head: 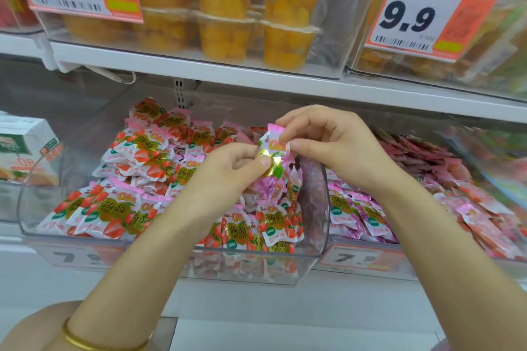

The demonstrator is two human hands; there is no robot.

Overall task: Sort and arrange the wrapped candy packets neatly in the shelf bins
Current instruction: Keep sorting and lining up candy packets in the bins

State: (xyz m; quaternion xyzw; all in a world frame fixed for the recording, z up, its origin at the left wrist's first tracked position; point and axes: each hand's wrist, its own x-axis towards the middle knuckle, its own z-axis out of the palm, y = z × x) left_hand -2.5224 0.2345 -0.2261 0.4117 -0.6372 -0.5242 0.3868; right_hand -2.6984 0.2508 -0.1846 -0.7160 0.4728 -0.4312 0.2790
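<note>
Both hands hold one wrapped candy packet (274,151), white and pink with gold foil print, above the middle clear bin (310,259). My left hand (232,167) pinches its lower edge with thumb and fingers. My right hand (328,139) pinches its upper part. Under them the bin holds a heap of strawberry-print packets (137,179), some lying flat in the front row. At the right, a second bin (368,258) holds pink packets (445,177) and a few white ones (356,216) near its left side.
A white shelf board (256,80) hangs just above the bins. On it stand clear bins of orange fruit cups (225,11) with 9.9 price tags (422,14). A carton (25,148) sits at the left. Price labels (362,258) front the lower bins.
</note>
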